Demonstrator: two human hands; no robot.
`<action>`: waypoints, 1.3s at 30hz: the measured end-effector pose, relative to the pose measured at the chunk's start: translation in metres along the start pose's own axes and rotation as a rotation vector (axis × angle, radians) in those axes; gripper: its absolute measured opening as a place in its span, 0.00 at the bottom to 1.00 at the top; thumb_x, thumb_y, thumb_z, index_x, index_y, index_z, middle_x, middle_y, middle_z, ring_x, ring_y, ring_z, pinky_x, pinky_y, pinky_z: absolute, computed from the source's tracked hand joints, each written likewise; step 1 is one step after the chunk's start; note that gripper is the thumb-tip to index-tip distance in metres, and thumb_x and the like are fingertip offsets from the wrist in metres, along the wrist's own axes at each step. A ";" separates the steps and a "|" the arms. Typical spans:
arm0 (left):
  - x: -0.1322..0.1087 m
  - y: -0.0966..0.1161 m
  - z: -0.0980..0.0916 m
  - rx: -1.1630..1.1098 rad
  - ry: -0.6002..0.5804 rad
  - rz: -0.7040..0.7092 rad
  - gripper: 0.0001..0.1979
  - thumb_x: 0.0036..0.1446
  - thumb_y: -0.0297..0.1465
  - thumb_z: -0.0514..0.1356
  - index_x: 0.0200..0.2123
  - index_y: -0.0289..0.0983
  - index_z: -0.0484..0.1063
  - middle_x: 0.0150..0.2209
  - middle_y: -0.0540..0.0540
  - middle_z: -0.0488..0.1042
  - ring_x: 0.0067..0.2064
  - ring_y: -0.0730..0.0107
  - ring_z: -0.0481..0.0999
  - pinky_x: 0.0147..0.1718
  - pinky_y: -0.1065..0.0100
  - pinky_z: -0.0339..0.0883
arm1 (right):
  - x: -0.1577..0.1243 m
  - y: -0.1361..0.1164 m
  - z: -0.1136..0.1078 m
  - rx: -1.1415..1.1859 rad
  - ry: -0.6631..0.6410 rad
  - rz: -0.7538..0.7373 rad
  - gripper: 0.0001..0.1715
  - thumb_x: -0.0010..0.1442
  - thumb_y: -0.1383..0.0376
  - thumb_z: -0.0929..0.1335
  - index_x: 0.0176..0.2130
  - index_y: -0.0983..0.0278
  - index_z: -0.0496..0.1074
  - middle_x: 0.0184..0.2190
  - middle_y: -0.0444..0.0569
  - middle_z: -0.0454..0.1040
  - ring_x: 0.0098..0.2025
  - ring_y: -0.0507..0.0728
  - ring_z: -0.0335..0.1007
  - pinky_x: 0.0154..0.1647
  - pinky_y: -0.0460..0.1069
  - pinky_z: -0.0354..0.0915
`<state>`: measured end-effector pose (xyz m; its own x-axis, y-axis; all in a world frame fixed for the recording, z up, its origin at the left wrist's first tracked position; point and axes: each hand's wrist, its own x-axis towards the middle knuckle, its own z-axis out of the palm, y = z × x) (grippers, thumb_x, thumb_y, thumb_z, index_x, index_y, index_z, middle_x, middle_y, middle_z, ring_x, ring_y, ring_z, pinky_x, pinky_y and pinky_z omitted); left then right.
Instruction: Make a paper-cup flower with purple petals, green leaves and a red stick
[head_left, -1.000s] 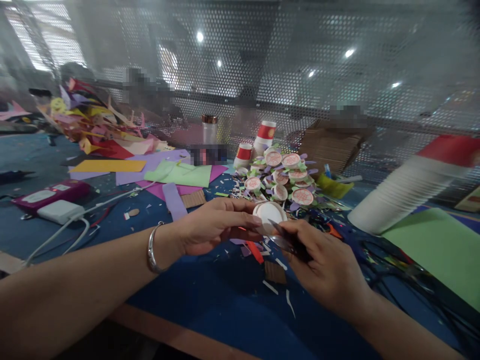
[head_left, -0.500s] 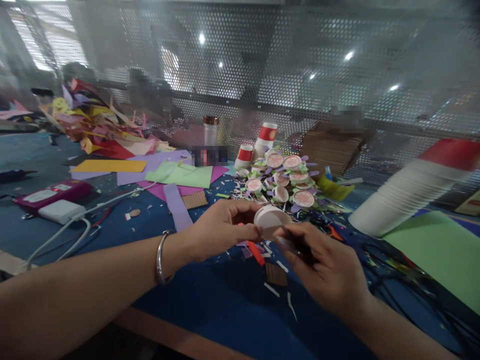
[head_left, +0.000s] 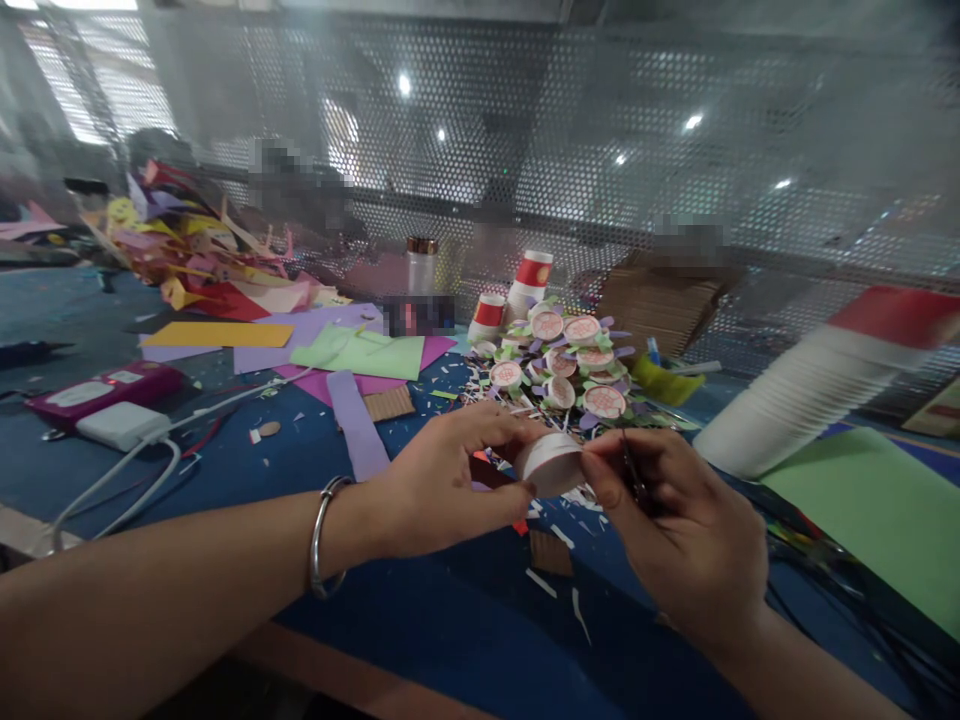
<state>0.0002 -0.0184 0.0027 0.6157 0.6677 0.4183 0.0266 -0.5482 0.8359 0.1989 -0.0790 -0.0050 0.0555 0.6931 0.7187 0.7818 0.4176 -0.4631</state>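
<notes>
The desk is bearing a stack of paper cups, seemingly uncut, at the person's two o'clock, and a pile of decorated discs, apparently finished, just past twelve. Nearer, the left hand and right hand are gripping a white cup piece at its nine and three o'clock; lacking trims, it is looking unfinished. The right is also holding scissors, which are no longer crossing the piece's face as a second ago.
</notes>
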 end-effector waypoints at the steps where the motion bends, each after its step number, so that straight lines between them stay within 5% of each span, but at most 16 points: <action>1: 0.000 0.002 -0.001 -0.011 -0.007 0.008 0.18 0.53 0.24 0.63 0.48 0.38 0.78 0.43 0.45 0.74 0.43 0.67 0.77 0.39 0.70 0.75 | 0.000 0.000 0.000 0.007 0.000 -0.001 0.07 0.65 0.58 0.69 0.38 0.59 0.72 0.29 0.43 0.76 0.22 0.51 0.68 0.24 0.45 0.65; 14: -0.002 0.001 -0.005 -0.187 -0.099 0.010 0.13 0.56 0.32 0.68 0.44 0.36 0.75 0.42 0.45 0.74 0.43 0.69 0.77 0.44 0.69 0.75 | 0.007 0.000 -0.003 0.146 -0.109 0.083 0.07 0.66 0.59 0.68 0.40 0.58 0.74 0.28 0.41 0.76 0.22 0.50 0.69 0.24 0.44 0.65; 22: -0.001 -0.003 -0.002 -0.231 -0.120 0.040 0.13 0.54 0.32 0.69 0.39 0.37 0.69 0.54 0.39 0.70 0.50 0.63 0.77 0.42 0.68 0.76 | 0.007 0.004 -0.003 0.165 -0.228 0.050 0.08 0.67 0.58 0.68 0.41 0.60 0.74 0.27 0.41 0.76 0.22 0.50 0.70 0.22 0.44 0.64; 28: 0.007 -0.012 -0.014 0.030 -0.006 0.224 0.10 0.55 0.28 0.67 0.33 0.37 0.66 0.50 0.40 0.70 0.52 0.61 0.73 0.43 0.64 0.76 | 0.006 0.003 -0.006 0.289 -0.224 0.087 0.15 0.68 0.52 0.66 0.47 0.59 0.72 0.31 0.44 0.78 0.29 0.53 0.75 0.27 0.45 0.67; 32: 0.012 -0.020 -0.023 0.240 0.100 0.306 0.11 0.54 0.26 0.67 0.34 0.38 0.65 0.51 0.41 0.68 0.53 0.62 0.72 0.47 0.63 0.74 | 0.008 0.001 -0.007 0.241 -0.342 0.111 0.16 0.68 0.51 0.65 0.45 0.59 0.73 0.28 0.45 0.76 0.28 0.54 0.73 0.25 0.46 0.64; 36: 0.011 -0.021 -0.025 0.355 0.100 0.377 0.12 0.54 0.24 0.66 0.34 0.38 0.64 0.53 0.43 0.69 0.54 0.65 0.71 0.49 0.65 0.71 | 0.011 0.000 -0.005 0.224 -0.457 0.116 0.17 0.68 0.51 0.64 0.43 0.59 0.74 0.21 0.41 0.69 0.22 0.52 0.65 0.21 0.46 0.57; 39: 0.010 -0.019 -0.024 0.409 0.078 0.399 0.12 0.53 0.21 0.66 0.34 0.38 0.64 0.54 0.43 0.69 0.56 0.66 0.71 0.53 0.65 0.68 | 0.013 -0.002 -0.004 0.238 -0.484 0.115 0.17 0.68 0.51 0.64 0.42 0.60 0.74 0.25 0.42 0.72 0.24 0.51 0.65 0.22 0.46 0.57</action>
<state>-0.0128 0.0109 -0.0003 0.5811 0.3958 0.7111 0.1157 -0.9051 0.4092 0.2005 -0.0733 0.0070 -0.2036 0.9099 0.3615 0.6227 0.4052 -0.6693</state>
